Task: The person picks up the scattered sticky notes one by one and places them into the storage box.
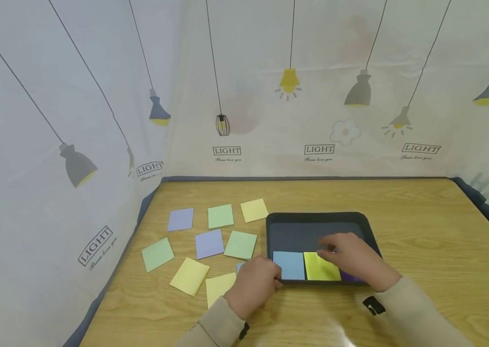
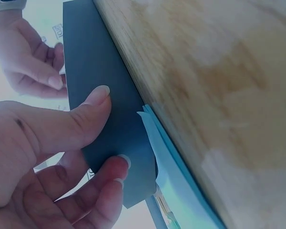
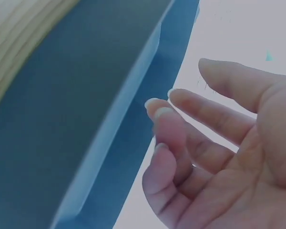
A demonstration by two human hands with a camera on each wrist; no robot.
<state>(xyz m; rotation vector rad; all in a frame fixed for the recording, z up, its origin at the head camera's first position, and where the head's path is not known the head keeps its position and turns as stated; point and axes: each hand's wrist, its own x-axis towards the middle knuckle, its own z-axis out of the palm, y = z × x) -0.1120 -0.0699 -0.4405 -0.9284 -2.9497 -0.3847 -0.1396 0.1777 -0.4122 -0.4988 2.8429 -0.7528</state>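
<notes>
A black tray [image 1: 313,217] lies on the wooden table. Along its front side sit a blue sticky note pad [image 1: 288,265], a bright yellow pad [image 1: 320,270] and a purple pad [image 1: 349,276], the last partly covered by my right hand. My left hand [image 1: 255,284] holds the tray's front left corner; in the left wrist view its thumb [image 2: 93,102] lies against the tray's outer wall [image 2: 102,62]. Over the yellow and purple pads hovers my right hand [image 1: 352,255]. The right wrist view shows its fingers [image 3: 171,131] loosely bent, with nothing between them.
Left of the tray, several pale pads lie spread out: purple [image 1: 209,244], green [image 1: 240,245] and yellow [image 1: 190,276]. A blue pad [image 1: 239,266] is mostly hidden behind my left hand. Patterned cloth [image 1: 261,96] hangs around the table.
</notes>
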